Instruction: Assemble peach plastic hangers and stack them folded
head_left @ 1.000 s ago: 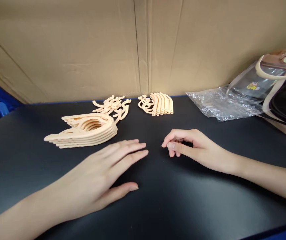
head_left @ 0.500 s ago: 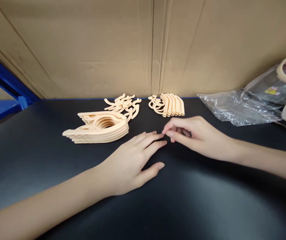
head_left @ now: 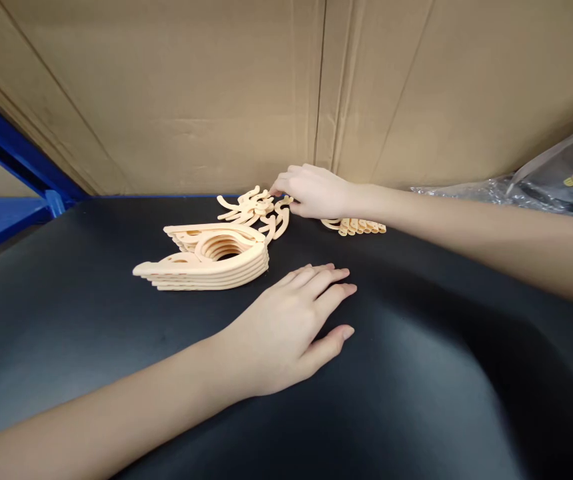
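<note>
My left hand [head_left: 291, 320] lies flat on the black table [head_left: 91, 347], fingers stretched out, holding nothing. It rests just right of a stack of peach plastic hanger bodies [head_left: 211, 260]. My right hand [head_left: 311, 190] reaches to the back of the table, fingers curled and pinching at a loose pile of peach hooks [head_left: 251, 210]. Whether it has lifted a hook I cannot tell. Under my right wrist lies a row of curved peach pieces [head_left: 359, 227], partly hidden.
A cardboard wall [head_left: 266, 93] closes the back of the table. Crumpled clear plastic bags [head_left: 531, 190] lie at the far right. A blue metal frame [head_left: 11, 173] stands at the left edge.
My right hand has moved from the table's middle up and back to the hook pile. My left hand has stayed flat, shifting only slightly. The view has turned left.
</note>
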{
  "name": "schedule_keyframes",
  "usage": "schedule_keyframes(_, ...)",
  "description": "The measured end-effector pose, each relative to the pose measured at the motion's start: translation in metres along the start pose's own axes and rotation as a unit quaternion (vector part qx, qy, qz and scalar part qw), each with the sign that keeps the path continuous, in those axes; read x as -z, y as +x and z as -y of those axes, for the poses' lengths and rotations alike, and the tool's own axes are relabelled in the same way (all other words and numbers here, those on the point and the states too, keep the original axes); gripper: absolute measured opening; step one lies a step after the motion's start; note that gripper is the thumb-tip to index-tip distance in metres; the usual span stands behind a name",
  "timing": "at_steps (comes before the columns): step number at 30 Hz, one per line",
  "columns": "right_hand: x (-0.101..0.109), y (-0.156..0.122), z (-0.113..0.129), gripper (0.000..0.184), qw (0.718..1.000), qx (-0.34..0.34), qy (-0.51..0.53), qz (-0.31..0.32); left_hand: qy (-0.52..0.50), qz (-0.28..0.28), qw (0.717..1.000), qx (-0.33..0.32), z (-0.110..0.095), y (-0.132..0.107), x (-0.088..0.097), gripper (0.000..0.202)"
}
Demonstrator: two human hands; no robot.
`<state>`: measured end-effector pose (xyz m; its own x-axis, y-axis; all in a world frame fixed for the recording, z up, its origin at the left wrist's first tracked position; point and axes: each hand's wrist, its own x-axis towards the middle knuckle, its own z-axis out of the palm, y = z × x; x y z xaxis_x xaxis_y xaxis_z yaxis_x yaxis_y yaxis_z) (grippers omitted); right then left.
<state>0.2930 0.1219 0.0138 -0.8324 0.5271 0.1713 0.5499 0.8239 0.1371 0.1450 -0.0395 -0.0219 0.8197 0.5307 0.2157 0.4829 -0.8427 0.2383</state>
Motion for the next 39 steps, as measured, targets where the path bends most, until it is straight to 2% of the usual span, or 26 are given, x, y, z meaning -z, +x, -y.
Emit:
schedule_keyframes(3,0.0,0.012,-0.002,0.017,0.999,-0.02,-0.031,0.019,0.003,0.002,1.0,0.001,0.0,0.0,-0.001,0.043)
schedule_keyframes(6,0.002,0.018,-0.003,0.011,0.994,0.013,-0.096,0.049,0.004,0.002,1.0,0.003,0.0,-0.001,-0.001,0.043)
schedule_keyframes(11,0.005,0.023,-0.004,0.011,0.97,0.072,-0.221,0.078,0.004,0.002,1.0,0.001,-0.001,-0.002,0.0,0.044)
schedule_keyframes(19,0.007,0.025,-0.008,0.014,0.964,0.08,-0.233,0.096,0.003,0.003,1.0,0.003,-0.001,-0.001,-0.001,0.044)
schedule_keyframes(26,0.021,0.013,-0.016,0.019,0.942,0.113,-0.306,0.082,0.008,0.004,1.0,0.003,-0.001,0.0,0.0,0.044)
schedule_keyframes(34,0.049,-0.009,-0.032,0.027,0.924,0.098,-0.366,0.045,0.01,0.004,1.0,0.002,-0.002,-0.002,0.0,0.043)
schedule_keyframes(37,0.059,-0.025,-0.033,0.034,0.94,0.042,-0.337,0.024,0.007,-0.007,1.0,-0.004,-0.002,-0.002,0.001,0.04)
schedule_keyframes(39,0.063,-0.038,-0.033,0.03,0.953,0.01,-0.302,0.005,0.001,-0.015,1.0,-0.008,-0.003,-0.001,0.002,0.036)
